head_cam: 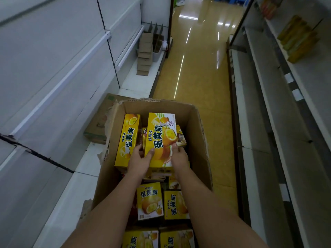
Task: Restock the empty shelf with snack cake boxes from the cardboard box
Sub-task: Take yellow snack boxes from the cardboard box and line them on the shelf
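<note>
A large open cardboard box (200,133) stands on the floor and holds several yellow snack cake boxes. Both hands reach into it and hold one yellow snack cake box (160,133) by its near end. My left hand (140,160) grips its left lower corner, thumb on the front face. My right hand (180,157) grips its right lower edge. A second yellow box (127,140) leans just left of it. More yellow boxes (149,201) lie lower in the carton. The white empty shelf (77,178) runs along the left, bare beside the carton.
A flattened cardboard piece (97,126) lies on the left shelf behind the carton. Brown cardboard dividers (145,54) are stacked farther down that shelf. A glossy yellow aisle floor (197,68) runs ahead. Right-hand shelving (268,122) carries a few yellow packs (299,40) up high.
</note>
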